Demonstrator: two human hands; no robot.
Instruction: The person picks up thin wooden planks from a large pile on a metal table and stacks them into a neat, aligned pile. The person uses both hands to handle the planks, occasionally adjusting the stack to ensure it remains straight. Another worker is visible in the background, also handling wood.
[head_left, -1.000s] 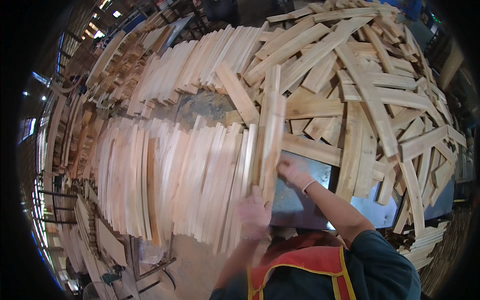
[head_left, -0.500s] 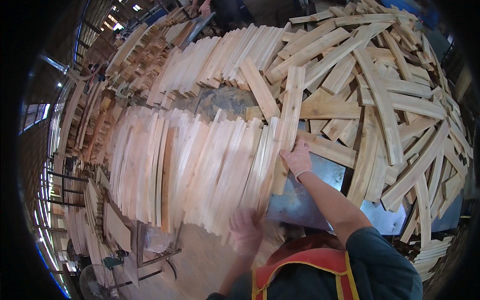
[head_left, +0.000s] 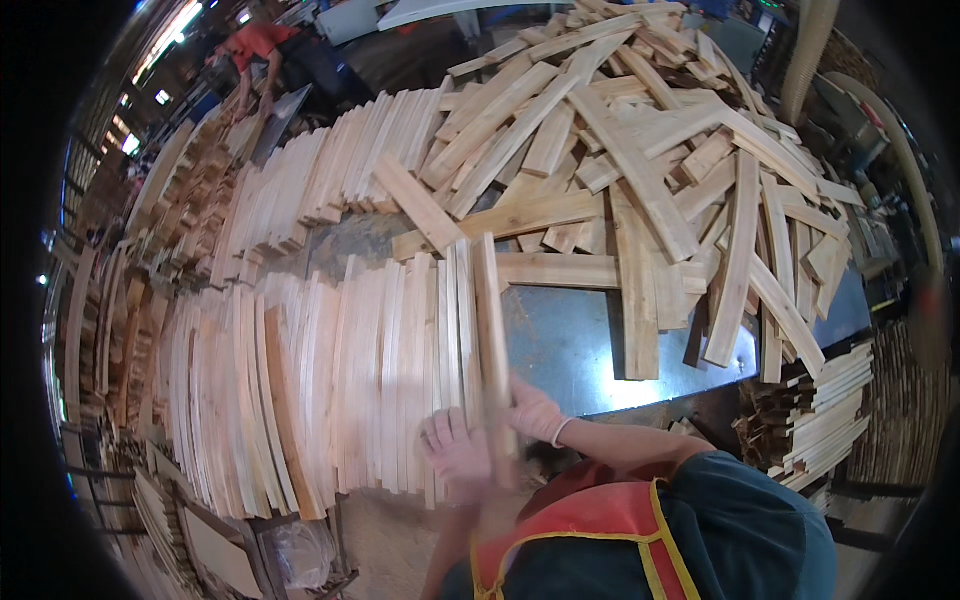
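Both gloved hands, left hand [head_left: 455, 452] and right hand [head_left: 535, 412], have fingers closed around 1 wooden slat [head_left: 490, 330] at the right end of the stacked row [head_left: 300, 390]. Risk: pinched fingers against neighbouring slats; the motion-blurred grip may slip.
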